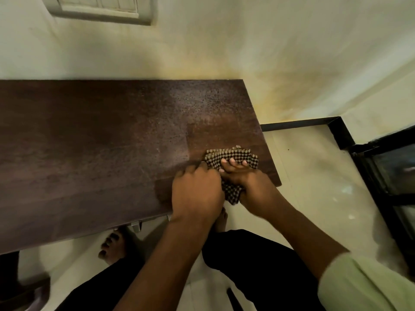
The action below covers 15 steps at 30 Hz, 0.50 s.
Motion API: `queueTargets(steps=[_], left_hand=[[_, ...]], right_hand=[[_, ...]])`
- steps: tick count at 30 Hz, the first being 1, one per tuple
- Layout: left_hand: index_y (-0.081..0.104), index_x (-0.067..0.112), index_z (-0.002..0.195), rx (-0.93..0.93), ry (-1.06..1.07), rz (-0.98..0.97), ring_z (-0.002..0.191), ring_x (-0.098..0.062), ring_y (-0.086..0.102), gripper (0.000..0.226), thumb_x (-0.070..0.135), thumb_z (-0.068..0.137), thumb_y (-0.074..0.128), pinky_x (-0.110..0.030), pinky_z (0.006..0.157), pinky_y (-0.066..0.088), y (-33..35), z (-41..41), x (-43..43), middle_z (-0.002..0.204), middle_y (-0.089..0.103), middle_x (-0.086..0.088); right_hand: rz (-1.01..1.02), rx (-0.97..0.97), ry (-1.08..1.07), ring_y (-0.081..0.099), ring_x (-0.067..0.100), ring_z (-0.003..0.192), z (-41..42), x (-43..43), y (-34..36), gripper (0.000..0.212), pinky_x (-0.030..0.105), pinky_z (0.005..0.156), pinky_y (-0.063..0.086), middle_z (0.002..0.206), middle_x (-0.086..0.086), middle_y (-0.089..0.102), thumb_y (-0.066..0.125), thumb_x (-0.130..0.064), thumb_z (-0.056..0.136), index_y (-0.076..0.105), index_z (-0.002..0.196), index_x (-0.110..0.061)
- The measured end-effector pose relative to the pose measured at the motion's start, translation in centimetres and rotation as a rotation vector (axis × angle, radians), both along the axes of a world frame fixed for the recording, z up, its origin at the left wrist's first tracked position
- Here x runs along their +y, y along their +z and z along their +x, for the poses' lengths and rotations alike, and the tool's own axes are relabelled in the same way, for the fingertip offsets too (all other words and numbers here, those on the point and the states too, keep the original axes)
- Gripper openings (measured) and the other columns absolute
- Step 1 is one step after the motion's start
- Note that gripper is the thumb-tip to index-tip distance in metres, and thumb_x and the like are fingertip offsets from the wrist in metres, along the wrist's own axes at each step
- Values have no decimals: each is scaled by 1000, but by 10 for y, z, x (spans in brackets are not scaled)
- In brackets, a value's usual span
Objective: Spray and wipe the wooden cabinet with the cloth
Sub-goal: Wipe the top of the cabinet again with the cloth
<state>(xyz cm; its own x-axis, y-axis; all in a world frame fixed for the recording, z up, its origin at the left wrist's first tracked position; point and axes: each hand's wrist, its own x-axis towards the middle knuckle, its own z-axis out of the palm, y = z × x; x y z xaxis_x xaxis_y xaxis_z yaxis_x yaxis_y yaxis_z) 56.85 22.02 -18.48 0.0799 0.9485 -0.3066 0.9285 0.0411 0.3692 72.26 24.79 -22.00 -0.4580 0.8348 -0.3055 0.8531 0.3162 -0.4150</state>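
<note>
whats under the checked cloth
The brown-and-beige checked cloth lies on the dark wooden cabinet top, near its right end. The wood directly beneath is hidden by it and by the right hand gripping it.

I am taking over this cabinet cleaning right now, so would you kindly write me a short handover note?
Right hand: grips the checked cloth, fingers curled over it, on the cabinet top near its right front corner.
Left hand: touches the cloth's left edge; blur hides whether it grips.
Done: the top is sprayed, and droplets speckle the middle and right rear. A patch just behind the cloth looks wiped.
Left: wipe the speckled rest of the top. No spray bottle is in view.
</note>
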Motion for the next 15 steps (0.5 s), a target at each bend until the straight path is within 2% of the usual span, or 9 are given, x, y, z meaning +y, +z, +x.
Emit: queueTargets(steps=[3, 6, 9, 11, 15], left_hand=[[59, 16, 120, 13, -57, 35, 122, -22, 48, 35, 21, 88, 47, -36, 99, 39, -7, 11, -1, 134, 53, -3], [45, 15, 140, 9, -102, 20, 139, -22, 31, 51, 25, 89, 49, -37, 111, 27, -12, 16, 2, 152, 35, -4], [45, 18, 139, 6, -79, 36, 142, -20, 26, 51, 27, 89, 47, -36, 114, 25, -16, 14, 10, 153, 34, -2], [47, 19, 137, -4, -58, 42, 142, -20, 25, 49, 28, 89, 46, -36, 115, 24, -17, 14, 17, 152, 34, -1], [38, 16, 144, -15, -29, -3, 144, -21, 22, 55, 30, 91, 44, -36, 117, 19, -16, 17, 22, 155, 29, -3]], right_hand=[[67, -64, -47, 13, 19, 147, -10, 51, -2, 63, 33, 121, 6, 157, 1, 23, 46, 9, 86, 39, 144, -15], [107, -90, -116, 14, 19, 147, -26, 91, -4, 64, 38, 121, 11, 158, 0, 21, 47, 5, 87, 37, 145, -17], [107, -100, -51, 9, 19, 148, -16, 74, -7, 68, 34, 121, 2, 159, 2, 15, 49, 5, 86, 29, 148, -16], [104, -23, -3, 8, 19, 148, 7, 47, -8, 69, 29, 120, -2, 159, 3, 16, 48, 9, 85, 30, 147, -14], [46, 60, -65, 17, 21, 146, 44, 21, -7, 65, 30, 119, 6, 153, 3, 32, 45, 19, 81, 45, 139, -12]])
